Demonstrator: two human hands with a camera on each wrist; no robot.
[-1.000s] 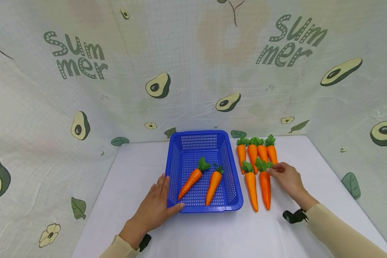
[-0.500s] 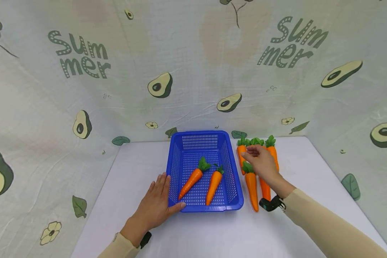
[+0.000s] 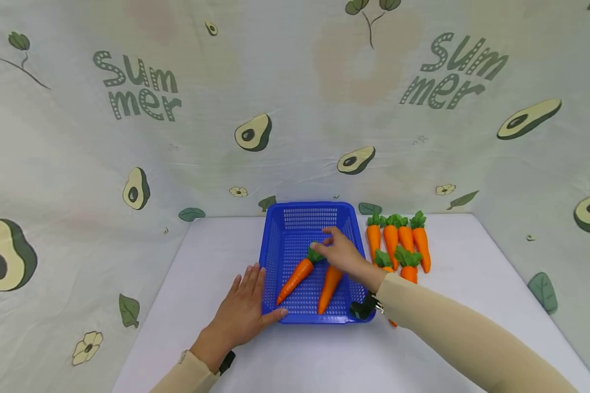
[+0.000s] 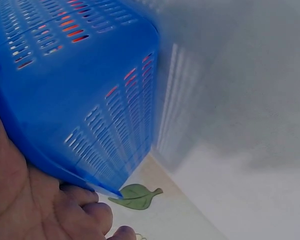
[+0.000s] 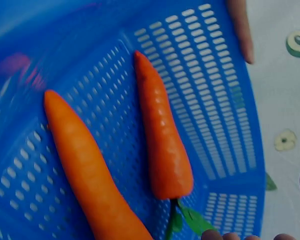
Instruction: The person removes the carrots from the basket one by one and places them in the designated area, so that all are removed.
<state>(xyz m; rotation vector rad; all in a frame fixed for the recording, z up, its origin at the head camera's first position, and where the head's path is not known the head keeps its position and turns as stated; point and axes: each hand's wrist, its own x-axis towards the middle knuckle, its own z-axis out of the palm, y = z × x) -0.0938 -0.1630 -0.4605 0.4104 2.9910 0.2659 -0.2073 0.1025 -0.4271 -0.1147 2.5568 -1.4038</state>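
A blue perforated basket (image 3: 319, 319) stands at the middle of the table with two orange carrots inside. The left carrot (image 3: 295, 281) and right carrot (image 3: 329, 289) have green tops; the right one's top is hidden by my right hand (image 3: 344, 254). That hand hovers over the basket, thumb and fingers apart with nothing between them, thumb overlapping the left carrot's leaves. My left hand (image 3: 241, 308) rests against the basket's left side, fingers extended along the rim and thumb over the front corner. In the left wrist view its palm (image 4: 35, 205) lies beside the basket wall.
Right of the basket, several carrots (image 3: 421, 248) lie in a back row. Two front ones, including a carrot (image 3: 409, 273), are partly covered by my right forearm (image 3: 452, 322). A printed cloth (image 3: 295, 109) hangs behind the white table (image 3: 216, 240).
My right hand has left the leaves of a front carrot, crossed above the carrots and come left over the basket. My left hand stays at the basket's side.
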